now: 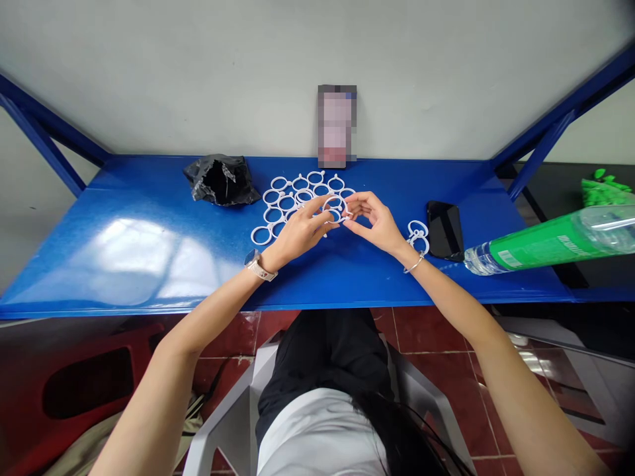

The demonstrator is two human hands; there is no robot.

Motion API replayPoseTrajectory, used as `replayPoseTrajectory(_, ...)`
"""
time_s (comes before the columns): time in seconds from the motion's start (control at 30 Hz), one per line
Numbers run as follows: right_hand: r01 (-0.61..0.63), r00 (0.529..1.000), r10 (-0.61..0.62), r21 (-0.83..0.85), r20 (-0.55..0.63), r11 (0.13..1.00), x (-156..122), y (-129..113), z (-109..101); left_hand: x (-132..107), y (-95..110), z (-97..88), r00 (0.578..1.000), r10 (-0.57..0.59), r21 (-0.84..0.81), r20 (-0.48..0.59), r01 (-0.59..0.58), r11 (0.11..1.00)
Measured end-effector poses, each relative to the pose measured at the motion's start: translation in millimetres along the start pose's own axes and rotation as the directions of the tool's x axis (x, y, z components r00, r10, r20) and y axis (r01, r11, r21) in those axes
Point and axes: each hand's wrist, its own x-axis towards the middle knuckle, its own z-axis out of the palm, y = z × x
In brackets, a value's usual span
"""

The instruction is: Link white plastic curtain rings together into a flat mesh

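Observation:
Between my two hands is a white ring (335,205) with a small tab on its right side. My left hand (306,228), wearing a watch at the wrist, pinches the ring's left edge with closed fingers. On the other side, my right hand (373,221) grips the tab between thumb and fingertips. Several more white rings (261,235) with small knobs lie spread on the blue table (213,264), beside and behind my hands. A few other white rings (418,229) lie close together just right of my right wrist.
A crumpled black plastic bag (221,180) sits at the back left. A phone (337,125) leans upright against the wall. To the right lie a dark phone (445,230) and a tilted bottle with a green label (550,238). Green pieces in a bag (606,190) are farther right.

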Motion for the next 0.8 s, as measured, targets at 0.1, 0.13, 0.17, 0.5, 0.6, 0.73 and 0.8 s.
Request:
replayPoseTrajectory(0.1,0.049,0.997,-0.058,-0.14,-0.059,0.989,-2.7,-3.0,0.3,-0.2,-0.3,-0.5,0.998,-0.057,0.01,-0.011,0.057,0.998)
replayPoseTrajectory(0.13,0.053,0.995,-0.069,-0.196,-0.074,0.979,-3.5,-4.4,0.2,-0.4,-0.5,-0.4,0.998,-0.068,0.01,-0.013,0.069,0.998)
replayPoseTrajectory(0.17,0.055,0.993,-0.078,-0.245,-0.084,0.968,-4.1,-5.8,0.1,-0.5,-0.6,-0.2,0.997,-0.075,0.008,-0.014,0.075,0.997)
replayPoseTrajectory(0.5,0.111,0.972,-0.175,-0.357,-0.154,0.927,-4.2,-11.9,0.3,-0.5,4.3,-1.6,0.994,-0.076,-0.043,-0.079,0.073,0.996)
replayPoseTrajectory(0.6,0.08,0.976,-0.146,-0.359,-0.16,0.93,-4.8,-11.7,0.3,-0.2,5.9,-3.1,0.992,-0.098,-0.091,-0.079,0.091,0.992)
replayPoseTrajectory(0.73,0.066,0.979,-0.126,-0.335,-0.161,0.94,-5.4,-10.2,0.3,-0.9,3.1,-1.9,0.993,-0.085,-0.11,-0.079,0.076,0.991)
replayPoseTrajectory(0.8,0.063,0.98,-0.12,-0.326,-0.16,0.943,-5.6,-9.6,0.4,-1.1,1.3,-0.9,0.992,-0.082,-0.122,-0.091,0.071,0.99)
